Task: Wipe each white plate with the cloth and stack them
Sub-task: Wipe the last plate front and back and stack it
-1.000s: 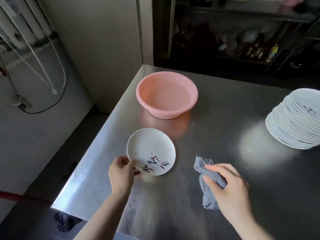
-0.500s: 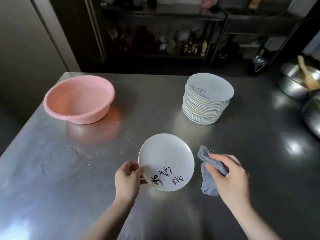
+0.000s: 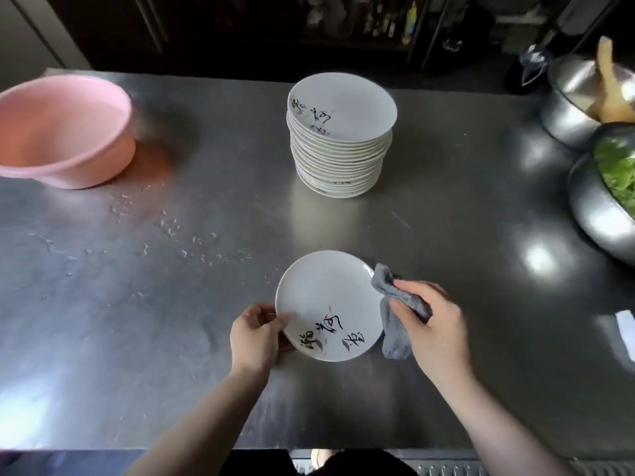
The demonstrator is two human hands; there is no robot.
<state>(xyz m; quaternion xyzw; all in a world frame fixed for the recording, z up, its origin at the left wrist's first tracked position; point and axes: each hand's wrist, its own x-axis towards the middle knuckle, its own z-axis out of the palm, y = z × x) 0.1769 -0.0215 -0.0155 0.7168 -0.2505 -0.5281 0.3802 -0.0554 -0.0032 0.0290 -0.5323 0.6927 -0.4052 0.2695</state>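
A white plate with black brush lettering is tilted toward me above the steel table, near its front edge. My left hand grips the plate's left rim, thumb on top. My right hand holds a crumpled grey cloth, which touches the plate's right rim. Farther back at the centre stands a tall stack of white plates, the top one lettered too.
A pink plastic basin sits at the back left, with water droplets scattered on the steel table near it. At the right edge are a steel bowl of green leaves and a steel pot.
The view has swung right, so the stack now sits at the centre. My left hand has carried the plate right and raised it; the cloth has come against its right rim.
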